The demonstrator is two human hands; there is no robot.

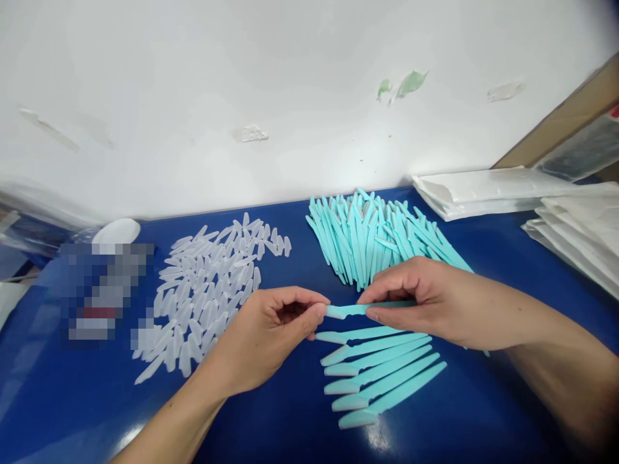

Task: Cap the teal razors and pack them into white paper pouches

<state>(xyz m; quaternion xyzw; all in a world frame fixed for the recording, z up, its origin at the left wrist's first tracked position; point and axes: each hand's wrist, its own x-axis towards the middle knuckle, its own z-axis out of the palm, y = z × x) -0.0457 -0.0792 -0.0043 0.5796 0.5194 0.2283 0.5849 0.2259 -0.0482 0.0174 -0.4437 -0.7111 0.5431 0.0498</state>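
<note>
My right hand (411, 296) pinches the handle of a turquoise stick-like tool (355, 310), held level above the table. At its left end, my left hand (285, 319) closes thumb and forefinger on the tip; whether a cover is between those fingers is hidden. Just below lies a row of several turquoise tools (387, 380), their wider ends to the left under pale covers. Behind my right hand is a heap of turquoise tools (362, 235). Many small translucent white covers (207, 290) are spread left of my left hand.
The blue table (271, 419) meets a white wall (193, 96) at the back. White plastic bags (483, 190) lie at the right, near a cardboard box (561, 119). A white round object (116, 235) and a pixelated patch are at the left.
</note>
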